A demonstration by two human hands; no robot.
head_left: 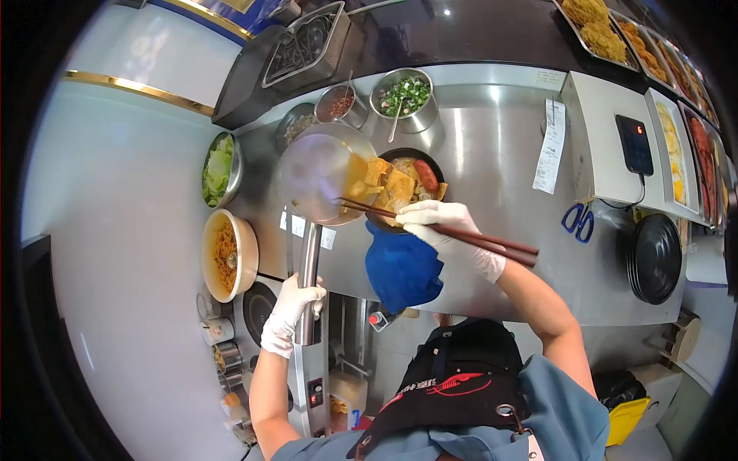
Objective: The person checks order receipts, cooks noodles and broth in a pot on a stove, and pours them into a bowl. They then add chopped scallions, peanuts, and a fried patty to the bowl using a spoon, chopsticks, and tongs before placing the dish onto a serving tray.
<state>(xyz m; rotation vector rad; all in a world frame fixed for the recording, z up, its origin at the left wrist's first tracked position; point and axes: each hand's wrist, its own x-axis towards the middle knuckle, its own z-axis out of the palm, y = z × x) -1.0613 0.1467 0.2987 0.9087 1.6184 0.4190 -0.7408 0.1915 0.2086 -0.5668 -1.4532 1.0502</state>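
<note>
My left hand (294,303), in a white glove, is closed around the long metal handle of a saucepan (317,165). The pan is tilted toward a dark bowl (440,163), and its rim is at the bowl's left side. My gloved right hand (437,223) grips a pair of long brown chopsticks (492,242), whose tips reach to the pan's lip. Yellow tofu-like pieces (398,188) lie at the pan's edge and in the bowl. A red sausage (425,175) rests at the bowl's right. Below the bowl lies a blue cloth (403,265).
Behind the bowl stand metal pots of chopped scallions (406,94) and reddish bits (336,104). Lettuce (218,170) and a tub of shredded orange food (228,256) are at left. To the right are blue scissors (578,223), stacked black plates (656,257) and a receipt (550,146).
</note>
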